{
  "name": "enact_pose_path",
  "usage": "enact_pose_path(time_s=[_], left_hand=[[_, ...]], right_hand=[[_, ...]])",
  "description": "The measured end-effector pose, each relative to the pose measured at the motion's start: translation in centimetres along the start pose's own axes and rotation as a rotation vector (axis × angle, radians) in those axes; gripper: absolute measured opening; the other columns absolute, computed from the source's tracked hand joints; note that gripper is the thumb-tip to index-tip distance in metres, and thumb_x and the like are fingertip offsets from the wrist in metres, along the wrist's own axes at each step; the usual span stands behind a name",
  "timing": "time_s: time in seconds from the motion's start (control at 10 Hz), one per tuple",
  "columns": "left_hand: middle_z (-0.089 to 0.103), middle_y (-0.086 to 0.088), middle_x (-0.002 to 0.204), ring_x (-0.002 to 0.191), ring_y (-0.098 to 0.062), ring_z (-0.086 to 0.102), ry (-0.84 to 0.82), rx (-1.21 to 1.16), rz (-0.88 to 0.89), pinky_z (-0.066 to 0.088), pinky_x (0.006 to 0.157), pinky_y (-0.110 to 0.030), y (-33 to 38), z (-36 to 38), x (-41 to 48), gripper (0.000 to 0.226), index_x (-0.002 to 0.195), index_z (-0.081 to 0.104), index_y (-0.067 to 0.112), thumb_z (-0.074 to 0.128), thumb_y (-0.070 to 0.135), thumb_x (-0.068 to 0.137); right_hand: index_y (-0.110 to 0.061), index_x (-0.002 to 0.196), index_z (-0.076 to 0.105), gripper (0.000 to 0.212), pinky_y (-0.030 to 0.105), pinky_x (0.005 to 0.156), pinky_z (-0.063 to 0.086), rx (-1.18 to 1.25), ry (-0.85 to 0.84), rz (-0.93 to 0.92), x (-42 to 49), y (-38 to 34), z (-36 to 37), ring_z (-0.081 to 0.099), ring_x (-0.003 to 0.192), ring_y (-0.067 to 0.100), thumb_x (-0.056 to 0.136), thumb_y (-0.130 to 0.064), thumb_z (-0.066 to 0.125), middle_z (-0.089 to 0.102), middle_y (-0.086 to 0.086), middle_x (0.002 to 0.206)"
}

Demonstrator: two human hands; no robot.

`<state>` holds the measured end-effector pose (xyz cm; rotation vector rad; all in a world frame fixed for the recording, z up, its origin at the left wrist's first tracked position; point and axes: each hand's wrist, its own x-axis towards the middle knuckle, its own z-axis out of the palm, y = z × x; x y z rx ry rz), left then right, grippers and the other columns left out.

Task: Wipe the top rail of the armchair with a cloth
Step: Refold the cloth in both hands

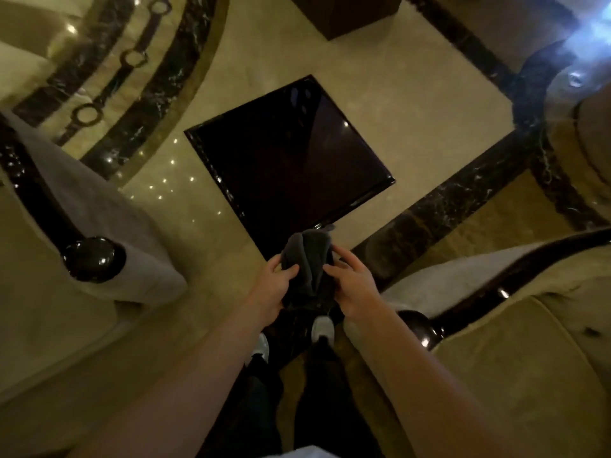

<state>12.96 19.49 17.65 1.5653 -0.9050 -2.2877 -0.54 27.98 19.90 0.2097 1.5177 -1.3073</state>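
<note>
Both hands grip bunched cloth [307, 269]: left hand [271, 292], right hand [353, 289]. Glossy armchair rail [515, 276] at 3 o'clock, long axis toward 2; right hand nearer

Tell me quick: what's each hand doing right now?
Left hand: closed on the cloth.
Right hand: holding the same cloth, fingers on its other side.

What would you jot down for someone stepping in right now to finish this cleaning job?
Left hand and right hand: both grip the bunched dark cloth, held in the air in front of the body.
Armchairs: one at left, one at right, both with glossy dark wood trim.
Done: no wiping shows; the cloth touches no chair.
Left: bring the cloth to the top rail and wipe along it.
</note>
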Motion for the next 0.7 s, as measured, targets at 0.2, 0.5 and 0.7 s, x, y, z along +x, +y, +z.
enact_pose_path(time_s=[0.2, 0.5, 0.7], left_hand=[[0.067, -0.005, 0.114, 0.102, -0.029, 0.067, 0.278, -0.035, -0.066, 0.056, 0.090, -0.054, -2.2, -2.0, 13.6, 0.022, 0.094, 0.060, 0.041, 0.054, 0.020, 0.097], [0.062, -0.001, 0.127, 0.111, -0.028, 0.062, 0.398, -0.086, -0.087, 0.055, 0.088, -0.050, -3.8, -4.9, 31.8, 0.040, 0.138, 0.049, 0.031, 0.054, 0.028, 0.098], [0.062, -0.008, 0.127, 0.116, -0.030, 0.059, 0.437, 0.251, -0.108, 0.048, 0.101, -0.047, -4.3, -6.7, 30.0, 0.054, 0.148, 0.038, 0.021, 0.055, 0.025, 0.097]], right_hand=[[-0.032, 0.107, 0.069, 0.039, 0.052, 0.087, 0.060, -0.252, -0.086, 0.105, 16.2, 2.0, 3.2, 0.069, 0.107, 0.028, 0.095, 0.003, 0.058, 0.067, 0.003, 0.121], [-0.031, 0.138, 0.054, 0.051, 0.048, 0.102, 0.051, -0.557, -0.202, 0.054, 37.1, 4.1, 5.6, 0.054, 0.124, 0.019, 0.095, -0.007, 0.064, 0.055, -0.005, 0.137], [-0.030, 0.143, 0.049, 0.049, 0.030, 0.088, 0.044, -0.826, -0.143, -0.001, 36.2, 5.1, 3.9, 0.050, 0.112, 0.011, 0.098, -0.016, 0.058, 0.050, -0.003, 0.146]])
